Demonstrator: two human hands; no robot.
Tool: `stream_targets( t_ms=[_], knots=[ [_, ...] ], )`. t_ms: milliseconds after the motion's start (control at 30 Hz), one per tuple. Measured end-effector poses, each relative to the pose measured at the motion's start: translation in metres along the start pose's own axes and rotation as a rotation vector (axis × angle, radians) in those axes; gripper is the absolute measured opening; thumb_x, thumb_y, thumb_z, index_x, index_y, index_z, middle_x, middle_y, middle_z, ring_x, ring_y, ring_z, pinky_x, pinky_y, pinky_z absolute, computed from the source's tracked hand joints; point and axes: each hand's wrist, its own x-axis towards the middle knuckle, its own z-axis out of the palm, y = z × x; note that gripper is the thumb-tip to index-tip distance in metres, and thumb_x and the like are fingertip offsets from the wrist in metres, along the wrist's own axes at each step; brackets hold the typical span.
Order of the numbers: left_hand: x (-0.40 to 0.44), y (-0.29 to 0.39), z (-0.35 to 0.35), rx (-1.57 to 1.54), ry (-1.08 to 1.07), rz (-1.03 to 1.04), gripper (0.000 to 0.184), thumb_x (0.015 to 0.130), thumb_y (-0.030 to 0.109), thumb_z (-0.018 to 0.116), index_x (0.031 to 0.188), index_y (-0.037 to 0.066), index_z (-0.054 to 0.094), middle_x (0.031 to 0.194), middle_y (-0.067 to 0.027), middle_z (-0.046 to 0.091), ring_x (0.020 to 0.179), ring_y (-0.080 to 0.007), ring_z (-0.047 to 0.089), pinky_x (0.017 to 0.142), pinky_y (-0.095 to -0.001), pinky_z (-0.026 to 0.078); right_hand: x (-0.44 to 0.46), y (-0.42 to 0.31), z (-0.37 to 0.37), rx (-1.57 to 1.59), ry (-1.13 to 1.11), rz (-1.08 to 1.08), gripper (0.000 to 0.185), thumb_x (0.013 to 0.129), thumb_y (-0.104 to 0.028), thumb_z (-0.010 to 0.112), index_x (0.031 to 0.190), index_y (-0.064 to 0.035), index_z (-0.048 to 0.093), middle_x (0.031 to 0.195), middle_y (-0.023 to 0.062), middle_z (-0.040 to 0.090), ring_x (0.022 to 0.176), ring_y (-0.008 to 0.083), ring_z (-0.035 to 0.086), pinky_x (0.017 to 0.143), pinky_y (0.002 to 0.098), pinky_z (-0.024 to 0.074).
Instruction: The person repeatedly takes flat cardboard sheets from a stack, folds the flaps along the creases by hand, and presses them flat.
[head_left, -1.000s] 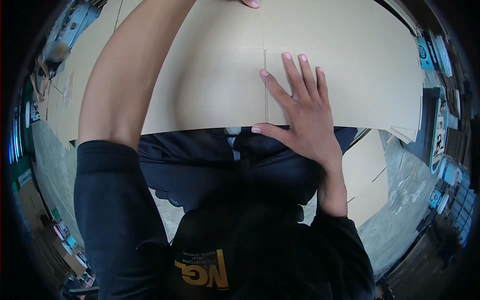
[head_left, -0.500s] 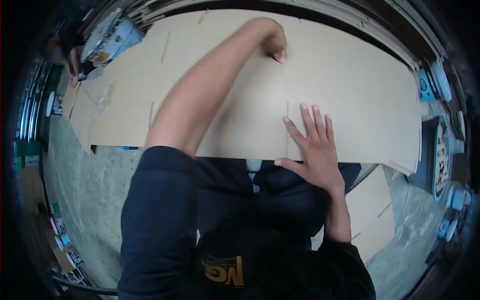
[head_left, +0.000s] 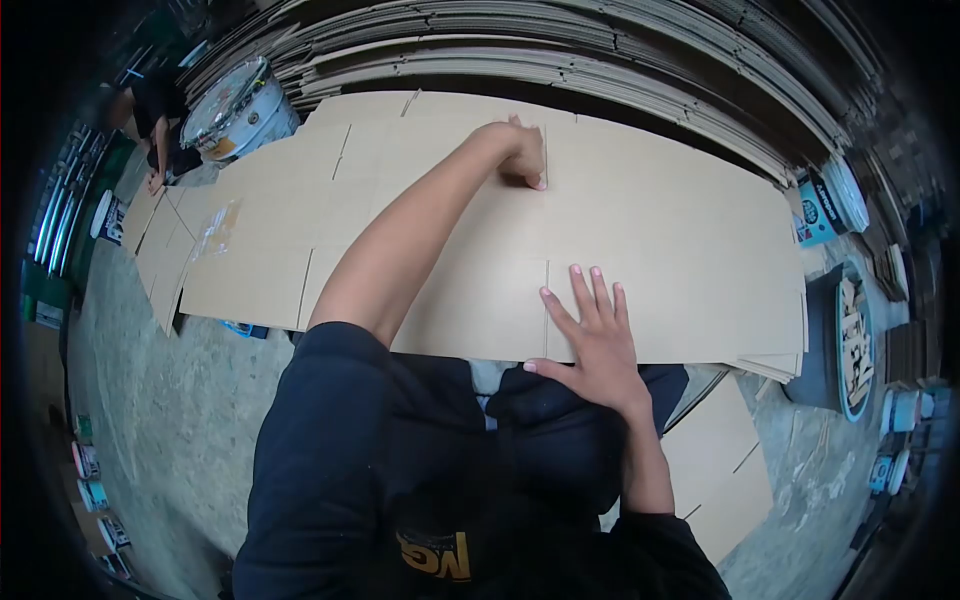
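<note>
A large flat cardboard sheet [head_left: 680, 220] with slots cut in it lies across in front of me, its near edge over my thighs. My left hand [head_left: 518, 155] reaches to the far part of the sheet. Its fingers are curled, with the lower fingertips on the cardboard beside a far slot. Whether something small sits inside those fingers is hidden. My right hand [head_left: 603, 355] lies flat near the near edge, fingers spread, next to the near slot. It holds nothing.
Stacked cardboard sheets [head_left: 480, 65] line the back. A large metal bucket [head_left: 240, 112] stands back left, near another person [head_left: 155, 125] bending over cardboard. At right are a white-and-blue pail [head_left: 820, 215] and a dark tub [head_left: 820, 345] of cardboard scraps. Another cardboard piece [head_left: 725, 470] lies on the floor.
The view has tilted up, showing more of the stacked cardboard behind. A finger of my left hand now points away at the far side. My right hand stays flat on the sheet.
</note>
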Motion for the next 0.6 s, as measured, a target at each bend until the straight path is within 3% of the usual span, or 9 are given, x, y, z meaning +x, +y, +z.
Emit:
stream_targets(
  t_ms=[100, 133, 300, 433, 600],
  knots=[
    [-0.007, -0.011, 0.005, -0.026, -0.033, 0.059, 0.157, 0.063, 0.071, 0.090, 0.168, 0.000, -0.002, 0.169, -0.0416, -0.001, 0.158, -0.0568, 0.009, 0.130, -0.0511, 0.018, 0.000, 0.001, 0.001, 0.007, 0.009, -0.002, 0.094, 0.085, -0.071, 0.072, 0.160, -0.0200, 0.048, 0.170, 0.0266, 0.026, 0.159, 0.0472, 0.018, 0.129, 0.0615, 0.0093],
    [0.002, -0.010, 0.012, -0.023, 0.002, 0.044, 0.166, 0.054, 0.073, 0.094, 0.167, -0.003, -0.002, 0.169, -0.0413, 0.000, 0.159, -0.0552, 0.009, 0.130, -0.0492, 0.017, -0.001, 0.001, 0.001, 0.013, 0.008, 0.000, 0.094, 0.084, -0.071, 0.072, 0.160, -0.0203, 0.048, 0.170, 0.0264, 0.026, 0.159, 0.0471, 0.018, 0.129, 0.0615, 0.0095],
    [-0.003, 0.000, 0.012, 0.076, 0.046, 0.016, 0.158, 0.061, 0.069, 0.092, 0.166, -0.008, 0.001, 0.168, -0.0420, 0.006, 0.158, -0.0530, 0.018, 0.130, -0.0458, 0.021, 0.000, 0.003, 0.002, 0.037, 0.029, -0.003, 0.093, 0.084, -0.069, 0.073, 0.159, -0.0209, 0.049, 0.169, 0.0254, 0.029, 0.159, 0.0462, 0.020, 0.128, 0.0617, 0.0105],
    [-0.029, 0.023, -0.004, 0.165, -0.111, 0.051, 0.148, 0.071, 0.071, 0.086, 0.166, -0.007, 0.004, 0.172, -0.0347, 0.006, 0.158, -0.0506, 0.022, 0.129, -0.0476, 0.024, -0.002, 0.004, 0.005, 0.047, 0.032, 0.002, 0.092, 0.084, -0.069, 0.073, 0.159, -0.0214, 0.049, 0.169, 0.0246, 0.029, 0.159, 0.0458, 0.021, 0.128, 0.0618, 0.0122],
    [-0.031, 0.005, 0.010, 0.076, 0.017, 0.040, 0.148, 0.070, 0.069, 0.087, 0.167, -0.005, 0.003, 0.174, -0.0309, 0.003, 0.161, -0.0471, 0.014, 0.129, -0.0498, 0.023, -0.001, 0.003, 0.005, 0.035, 0.046, 0.000, 0.092, 0.084, -0.070, 0.072, 0.159, -0.0222, 0.049, 0.168, 0.0245, 0.030, 0.158, 0.0458, 0.022, 0.128, 0.0614, 0.0127]
  ],
)
